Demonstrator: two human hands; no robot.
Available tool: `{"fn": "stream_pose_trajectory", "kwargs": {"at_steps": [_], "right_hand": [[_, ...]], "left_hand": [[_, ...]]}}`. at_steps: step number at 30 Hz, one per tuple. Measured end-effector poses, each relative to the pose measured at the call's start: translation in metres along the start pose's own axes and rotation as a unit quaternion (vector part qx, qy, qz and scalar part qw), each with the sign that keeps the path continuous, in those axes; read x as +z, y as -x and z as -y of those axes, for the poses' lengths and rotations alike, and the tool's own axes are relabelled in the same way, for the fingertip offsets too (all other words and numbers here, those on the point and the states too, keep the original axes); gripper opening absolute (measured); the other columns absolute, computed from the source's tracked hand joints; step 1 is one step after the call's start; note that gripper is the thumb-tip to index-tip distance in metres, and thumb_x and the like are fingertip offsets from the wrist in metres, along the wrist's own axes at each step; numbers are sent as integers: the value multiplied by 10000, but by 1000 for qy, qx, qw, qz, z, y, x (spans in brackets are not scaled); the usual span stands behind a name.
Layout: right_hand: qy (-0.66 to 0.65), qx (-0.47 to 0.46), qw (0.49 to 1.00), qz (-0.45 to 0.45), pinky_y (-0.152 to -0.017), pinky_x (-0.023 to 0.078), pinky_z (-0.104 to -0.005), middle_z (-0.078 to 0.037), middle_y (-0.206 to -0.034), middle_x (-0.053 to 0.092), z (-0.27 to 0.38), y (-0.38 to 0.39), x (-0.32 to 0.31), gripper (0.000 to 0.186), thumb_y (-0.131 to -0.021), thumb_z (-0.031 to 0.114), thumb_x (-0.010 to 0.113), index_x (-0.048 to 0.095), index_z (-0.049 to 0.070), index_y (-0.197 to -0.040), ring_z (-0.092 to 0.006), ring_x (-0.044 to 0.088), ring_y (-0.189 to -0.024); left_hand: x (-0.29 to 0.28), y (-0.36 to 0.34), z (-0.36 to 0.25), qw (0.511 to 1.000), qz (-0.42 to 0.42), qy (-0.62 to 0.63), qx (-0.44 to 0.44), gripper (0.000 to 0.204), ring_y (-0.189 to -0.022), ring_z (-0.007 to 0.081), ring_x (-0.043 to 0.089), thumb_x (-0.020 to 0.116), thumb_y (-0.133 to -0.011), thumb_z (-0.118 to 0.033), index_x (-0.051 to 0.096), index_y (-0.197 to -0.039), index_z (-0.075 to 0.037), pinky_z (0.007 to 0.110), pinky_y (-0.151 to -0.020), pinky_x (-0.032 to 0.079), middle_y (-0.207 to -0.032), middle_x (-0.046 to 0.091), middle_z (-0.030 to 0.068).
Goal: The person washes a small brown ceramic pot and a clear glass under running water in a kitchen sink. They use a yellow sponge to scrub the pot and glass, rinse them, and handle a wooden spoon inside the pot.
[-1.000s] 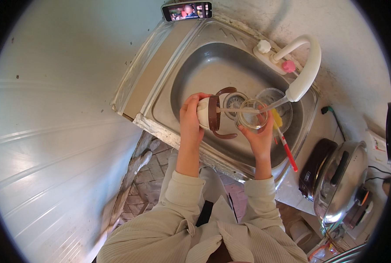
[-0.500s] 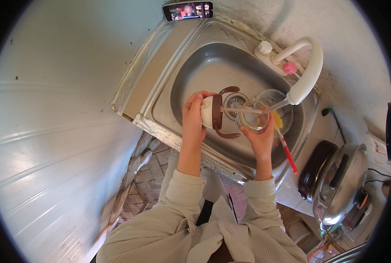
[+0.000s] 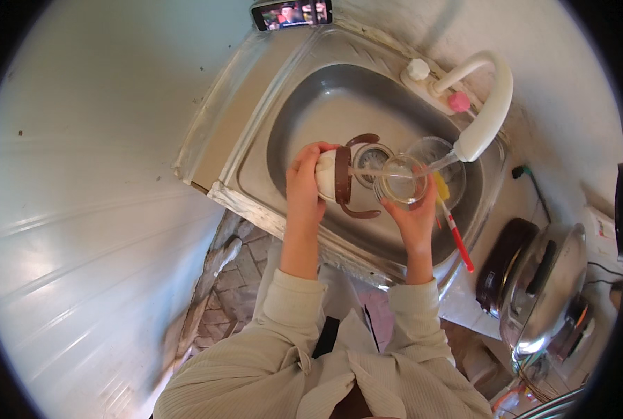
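My left hand [image 3: 302,180] is wrapped round the cream-and-brown lid of a sippy cup [image 3: 343,174]. The lid lies on its side, with two curved brown handles and a pale straw [image 3: 367,172] that points toward the right. My right hand [image 3: 413,227] grips a clear round cup [image 3: 399,183], its open mouth facing up. Water runs from the white faucet [image 3: 484,133] into that cup. Both hands are over the steel sink [image 3: 318,115], near the drain [image 3: 373,158]. The straw's far end is hard to make out against the clear cup.
A clear bowl [image 3: 431,146] sits in the sink, right of the drain. A brush with a red handle [image 3: 459,244] leans across the sink's right edge. A lidded electric pan [image 3: 545,286] stands on the right. A phone [image 3: 292,14] is propped at the back.
The whole view has shifted slightly. Both hands keep their holds on the lid and the clear cup, with little movement between them; water still runs.
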State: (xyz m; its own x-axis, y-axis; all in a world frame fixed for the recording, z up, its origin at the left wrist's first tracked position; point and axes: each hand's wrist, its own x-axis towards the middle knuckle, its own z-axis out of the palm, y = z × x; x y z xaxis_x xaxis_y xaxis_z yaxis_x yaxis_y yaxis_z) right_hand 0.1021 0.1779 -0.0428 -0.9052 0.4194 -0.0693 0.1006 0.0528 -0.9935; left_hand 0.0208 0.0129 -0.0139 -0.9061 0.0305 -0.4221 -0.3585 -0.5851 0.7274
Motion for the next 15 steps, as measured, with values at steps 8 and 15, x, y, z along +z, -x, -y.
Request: {"fn": "stream_pose_trajectory", "kwargs": {"at_steps": [8, 15], "right_hand": [[-5, -9, 1000, -11, -1021, 311, -352, -137, -1302, 355, -3, 1, 1, 914, -568, -26, 760, 241, 20, -1319, -235, 353, -1219], [-8, -19, 1000, -22, -984, 357, -326, -133, -1271, 379, 1, 0, 4, 893, -560, -17, 767, 283, 30, -1308, -209, 394, -1179]], "left_hand": [[-3, -1, -1, 1000, -10, 8, 13, 229, -822, 183, 600, 438, -885, -144, 591, -901, 26, 283, -734, 489, -910, 625, 130], [-5, 0, -2, 998, -9, -54, 19, 263, -822, 175, 589, 422, -872, -209, 582, -911, -4, 294, -716, 490, -899, 607, 94]]}}
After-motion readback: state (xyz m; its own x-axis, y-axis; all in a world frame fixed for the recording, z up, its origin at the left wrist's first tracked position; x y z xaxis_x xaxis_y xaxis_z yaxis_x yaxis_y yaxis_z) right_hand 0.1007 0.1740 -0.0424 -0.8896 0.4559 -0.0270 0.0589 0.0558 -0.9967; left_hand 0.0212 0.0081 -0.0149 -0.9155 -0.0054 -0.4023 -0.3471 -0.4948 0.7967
